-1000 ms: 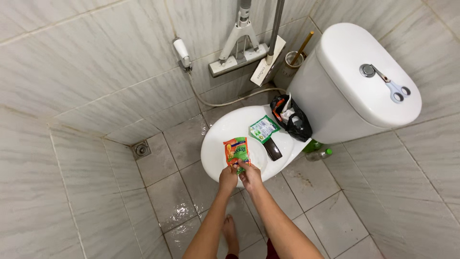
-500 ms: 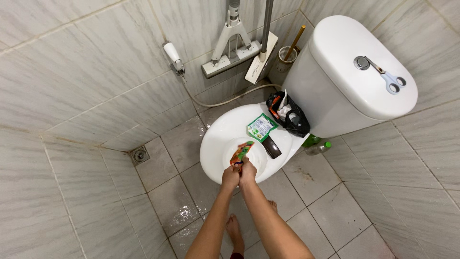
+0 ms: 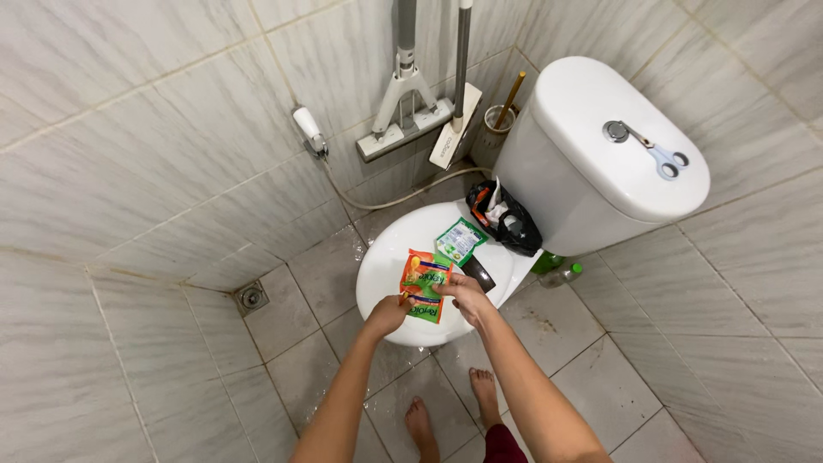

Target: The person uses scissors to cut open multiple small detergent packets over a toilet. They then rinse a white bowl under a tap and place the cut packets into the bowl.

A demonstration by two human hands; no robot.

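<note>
Both hands out over the near edge of the closed toilet lid [image 3: 386, 257]. Left hand [image 3: 387, 315] pinches the bottom left corner of the orange packet [image 3: 424, 284]; right hand [image 3: 463, 294] pinches its right edge, fingers curled on it. Packet held flat-ish, face up, just above the lid.

Risks, as I judge them:
- Grip is at corners only. If you pull the two hands apart unevenly, the packet may rip wide and dump its contents on the lid or on the wet floor [image 3: 326, 274]. Can't tell if it's already open.
- Floor looks wet w/ puddles near your bare feet [image 3: 450, 416]. Slip risk if you shift weight while leaning fwd.
- Lid is domed and smooth. Green packet [image 3: 459, 240] lies on it far of the orange one, dark flat thing [image 3: 477, 275] just beside your right hand, black bag [image 3: 506, 221] at the far right against the tank [image 3: 600, 163]. A knock w/ your right wrist could slide any of them off to the floor.
- Scissors [image 3: 656, 153] sit on the tank top, well apart from the hands; reaching across means passing over the bag and could tip it.
- Floor drain [image 3: 250, 297] is open, left of the bowl: small bits dropped there are gone.
</note>
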